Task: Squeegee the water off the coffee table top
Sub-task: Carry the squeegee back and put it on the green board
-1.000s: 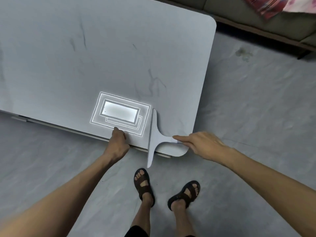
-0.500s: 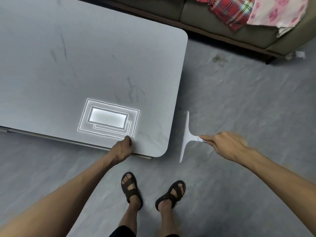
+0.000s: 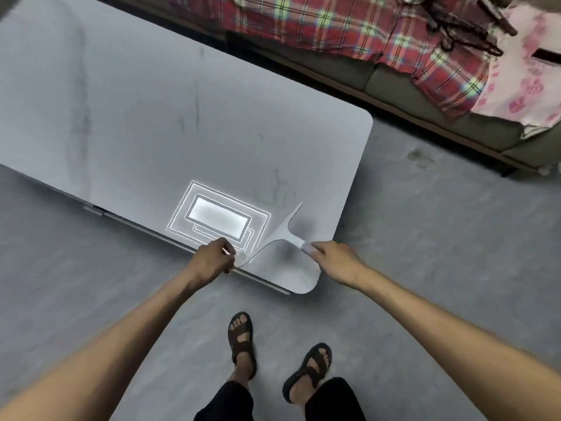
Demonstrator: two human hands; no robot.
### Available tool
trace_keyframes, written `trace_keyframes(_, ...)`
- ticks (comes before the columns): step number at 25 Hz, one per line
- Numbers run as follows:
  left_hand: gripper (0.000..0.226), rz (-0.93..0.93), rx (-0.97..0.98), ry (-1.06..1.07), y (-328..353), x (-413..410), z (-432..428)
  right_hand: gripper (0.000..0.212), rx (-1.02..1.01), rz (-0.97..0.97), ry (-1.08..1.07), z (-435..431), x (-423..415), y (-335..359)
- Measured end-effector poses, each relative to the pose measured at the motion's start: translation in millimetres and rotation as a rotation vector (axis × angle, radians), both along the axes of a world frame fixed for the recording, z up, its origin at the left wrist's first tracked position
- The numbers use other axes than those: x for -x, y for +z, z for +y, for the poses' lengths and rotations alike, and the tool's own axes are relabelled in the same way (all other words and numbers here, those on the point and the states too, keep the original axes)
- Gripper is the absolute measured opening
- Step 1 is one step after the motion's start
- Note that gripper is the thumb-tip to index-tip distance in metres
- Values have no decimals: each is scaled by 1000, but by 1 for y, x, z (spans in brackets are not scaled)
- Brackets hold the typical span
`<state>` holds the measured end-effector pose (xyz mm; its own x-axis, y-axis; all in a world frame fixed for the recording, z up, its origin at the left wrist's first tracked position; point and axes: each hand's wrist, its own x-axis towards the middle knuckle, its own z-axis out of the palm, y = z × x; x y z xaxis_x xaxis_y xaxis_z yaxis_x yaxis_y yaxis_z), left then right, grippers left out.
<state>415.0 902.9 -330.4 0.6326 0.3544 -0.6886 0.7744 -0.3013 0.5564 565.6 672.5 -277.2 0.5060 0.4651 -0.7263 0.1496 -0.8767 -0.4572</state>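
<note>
Squeegee at coffee table near corner, seemingly mid-stroke
Right hand clasps its handle, left hand fingers curl over the table edge; next likely needs even pressure

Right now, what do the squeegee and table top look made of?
Squeegee: probably white plastic, matte, one smooth moulded piece. Table top: glossy grey slab with faint marble-like veins and a sharp light reflection; stone or laminate, cannot tell.
</note>
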Motion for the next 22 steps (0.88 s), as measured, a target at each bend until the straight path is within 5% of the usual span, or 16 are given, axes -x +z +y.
trace_keyframes(3, 12, -35, 25, 109, 52, 10, 3, 16, -77, 458, -264, 31, 10, 37)
trace_keyframes(7, 14, -91, 87, 267, 129, 23, -20, 16, -118, 764, -327, 47, 16, 84)
trace_keyframes(10, 7, -132, 140, 424, 191, 43, -67, 15, -137, 790, -167, 43, 20, 126)
trace_keyframes(15, 31, -216, 223, 693, 276, 86, -175, 10, -162, 829, 70, 17, 60, 198)
trace_keyframes(22, 14, -271, 88, 1059, 323, 196, -334, 3, -118, 846, 499, -71, 185, 241)
